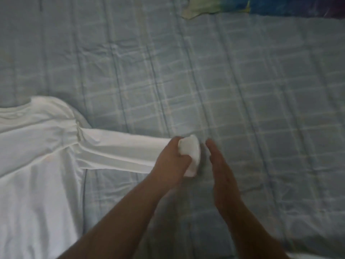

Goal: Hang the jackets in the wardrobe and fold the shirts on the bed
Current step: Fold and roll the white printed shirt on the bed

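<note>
A white long-sleeved shirt (37, 156) lies spread on the bed at the left, its neckline towards the upper left. One sleeve (121, 152) stretches out to the right across the sheet. My left hand (171, 161) grips the cuff end of that sleeve, and the white cuff bunches out between thumb and fingers. My right hand (222, 171) is just right of the cuff, fingers straight and pointing away from me, edge down on the sheet, holding nothing.
The bed is covered with a pale blue checked sheet (242, 81), slightly wrinkled. A green, yellow and blue patterned cloth (233, 5) lies along the far edge at the upper right. A strip of white shows at the lower right corner.
</note>
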A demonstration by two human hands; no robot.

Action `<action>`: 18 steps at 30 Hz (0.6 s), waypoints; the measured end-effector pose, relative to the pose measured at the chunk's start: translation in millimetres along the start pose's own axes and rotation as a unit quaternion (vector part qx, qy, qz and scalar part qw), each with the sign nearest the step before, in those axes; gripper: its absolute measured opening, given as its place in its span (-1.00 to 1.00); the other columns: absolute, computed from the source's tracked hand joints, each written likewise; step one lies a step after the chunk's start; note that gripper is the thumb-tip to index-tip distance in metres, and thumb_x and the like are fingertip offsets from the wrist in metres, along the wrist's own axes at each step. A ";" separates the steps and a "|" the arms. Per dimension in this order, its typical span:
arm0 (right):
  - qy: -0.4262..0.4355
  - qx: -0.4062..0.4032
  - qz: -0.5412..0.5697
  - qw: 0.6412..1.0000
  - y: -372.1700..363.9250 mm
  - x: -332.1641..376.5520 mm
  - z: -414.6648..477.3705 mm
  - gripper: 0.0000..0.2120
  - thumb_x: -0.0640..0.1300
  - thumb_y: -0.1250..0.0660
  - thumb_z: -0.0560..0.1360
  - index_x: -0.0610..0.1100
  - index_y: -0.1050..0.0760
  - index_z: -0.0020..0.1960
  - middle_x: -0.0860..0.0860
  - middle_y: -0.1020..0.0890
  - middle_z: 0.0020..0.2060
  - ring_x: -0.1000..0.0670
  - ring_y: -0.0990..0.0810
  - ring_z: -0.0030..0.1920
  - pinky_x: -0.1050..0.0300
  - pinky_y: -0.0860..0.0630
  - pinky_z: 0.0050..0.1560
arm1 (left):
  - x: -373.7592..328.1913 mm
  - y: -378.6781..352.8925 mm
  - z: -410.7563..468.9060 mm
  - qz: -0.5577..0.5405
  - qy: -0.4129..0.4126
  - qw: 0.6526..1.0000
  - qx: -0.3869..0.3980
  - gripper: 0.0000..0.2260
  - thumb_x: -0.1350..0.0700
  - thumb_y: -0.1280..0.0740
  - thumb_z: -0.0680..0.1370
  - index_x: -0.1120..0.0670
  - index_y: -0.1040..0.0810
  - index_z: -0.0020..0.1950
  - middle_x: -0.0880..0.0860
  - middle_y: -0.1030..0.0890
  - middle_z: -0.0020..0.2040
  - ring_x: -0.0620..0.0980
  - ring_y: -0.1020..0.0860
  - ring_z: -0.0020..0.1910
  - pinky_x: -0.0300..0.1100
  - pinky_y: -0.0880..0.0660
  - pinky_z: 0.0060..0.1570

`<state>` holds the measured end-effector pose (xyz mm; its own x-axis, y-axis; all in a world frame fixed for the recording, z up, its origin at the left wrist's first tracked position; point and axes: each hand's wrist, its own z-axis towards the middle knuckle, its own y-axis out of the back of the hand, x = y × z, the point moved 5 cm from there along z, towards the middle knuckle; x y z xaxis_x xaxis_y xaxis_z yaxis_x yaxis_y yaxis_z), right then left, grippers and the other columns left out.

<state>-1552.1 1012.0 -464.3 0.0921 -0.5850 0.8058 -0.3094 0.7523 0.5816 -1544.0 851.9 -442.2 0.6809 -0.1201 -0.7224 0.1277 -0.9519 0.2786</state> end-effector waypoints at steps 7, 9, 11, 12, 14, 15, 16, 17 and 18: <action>0.160 0.099 -0.095 0.978 -149.4 125.7 21.5 -0.44 0.04 0.05 0.64 -0.10 -0.03 0.61 -0.01 -0.08 0.60 0.02 0.05 0.60 -0.14 -0.03 0.55 | 50.8 160.1 -9.8 -0.149 0.078 0.980 -0.104 -0.88 0.07 -0.41 0.54 0.06 -0.62 0.04 0.10 -0.70 -0.11 0.05 -0.66 -0.14 0.01 -0.60 -0.18; 0.171 0.112 -0.136 0.969 -197.5 147.3 18.7 -0.43 0.07 0.07 0.65 -0.10 -0.01 0.61 -0.04 -0.08 0.60 -0.01 0.04 0.60 -0.17 -0.04 0.54 | 69.6 215.4 -13.0 -0.065 0.019 0.979 -0.195 -0.86 0.02 -0.42 0.49 0.06 -0.62 -0.03 0.08 -0.69 -0.17 0.02 -0.63 -0.20 0.00 -0.55 -0.14; 0.188 0.132 -0.183 0.956 -246.1 166.6 13.6 -0.42 0.10 0.07 0.66 -0.09 0.02 0.62 -0.04 -0.06 0.60 -0.04 0.04 0.60 -0.19 -0.03 0.53 | 91.3 263.4 -18.8 0.001 -0.013 0.973 -0.229 -0.78 -0.06 -0.35 0.44 0.05 -0.61 -0.04 0.04 -0.67 -0.16 -0.02 -0.59 -0.21 -0.06 -0.50 -0.13; 0.198 0.143 -0.203 0.948 -269.6 178.7 10.0 -0.42 0.11 0.08 0.66 -0.08 0.03 0.62 -0.04 -0.05 0.60 -0.05 0.04 0.60 -0.20 -0.03 0.53 | 104.3 286.1 -21.7 0.014 -0.018 0.971 -0.239 -0.76 -0.08 -0.32 0.44 0.04 -0.59 -0.03 0.02 -0.66 -0.14 -0.02 -0.58 -0.19 -0.06 -0.49 -0.11; 0.212 0.163 -0.235 0.935 -315.6 206.6 0.9 -0.41 0.13 0.08 0.66 -0.05 0.04 0.62 -0.03 -0.04 0.60 -0.06 0.05 0.60 -0.24 -0.01 0.52 | 134.9 333.5 -27.5 0.031 -0.023 0.966 -0.255 -0.76 -0.09 -0.27 0.46 0.03 -0.57 -0.01 0.01 -0.64 -0.12 0.02 -0.59 -0.13 -0.04 -0.50 -0.07; 0.214 0.171 -0.242 0.931 -339.4 221.5 -3.5 -0.42 0.14 0.08 0.65 -0.04 0.03 0.62 -0.03 -0.05 0.60 -0.07 0.04 0.60 -0.25 0.00 0.51 | 151.1 359.3 -30.3 0.040 -0.026 0.963 -0.264 -0.75 -0.09 -0.26 0.47 0.04 -0.56 0.00 0.00 -0.64 -0.12 0.04 -0.59 -0.11 -0.03 -0.50 -0.05; 0.217 0.174 -0.246 0.928 -362.8 236.3 -7.4 -0.42 0.14 0.08 0.65 -0.03 0.01 0.62 -0.03 -0.06 0.60 -0.07 0.02 0.60 -0.27 0.00 0.51 | 166.9 385.4 -32.3 0.049 -0.030 0.961 -0.272 -0.74 -0.09 -0.25 0.49 0.04 -0.56 0.01 0.00 -0.64 -0.11 0.04 -0.59 -0.10 -0.02 -0.51 -0.04; 0.217 0.173 -0.252 0.927 -386.7 250.8 -10.5 -0.42 0.14 0.07 0.64 -0.02 -0.01 0.61 -0.03 -0.07 0.60 -0.07 0.00 0.59 -0.28 -0.01 0.51 | 181.8 412.9 -33.8 0.056 -0.034 0.957 -0.284 -0.74 -0.09 -0.24 0.50 0.05 -0.55 0.03 0.00 -0.64 -0.10 0.04 -0.59 -0.09 -0.01 -0.51 -0.04; 0.216 0.173 -0.256 0.926 -411.1 265.6 -13.2 -0.42 0.14 0.06 0.64 -0.03 -0.02 0.61 -0.03 -0.08 0.60 -0.07 -0.01 0.59 -0.28 -0.02 0.50 | 196.6 442.0 -33.9 0.061 -0.037 0.952 -0.297 -0.75 -0.09 -0.25 0.52 0.06 -0.55 0.04 0.00 -0.64 -0.10 0.05 -0.59 -0.09 -0.02 -0.51 -0.04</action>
<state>-1387.9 551.4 -488.0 0.6578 -0.6057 0.4477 -0.3978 0.2253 0.8894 -1329.2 417.1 -439.6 0.6662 -0.2602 -0.6989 0.4518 -0.6048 0.6558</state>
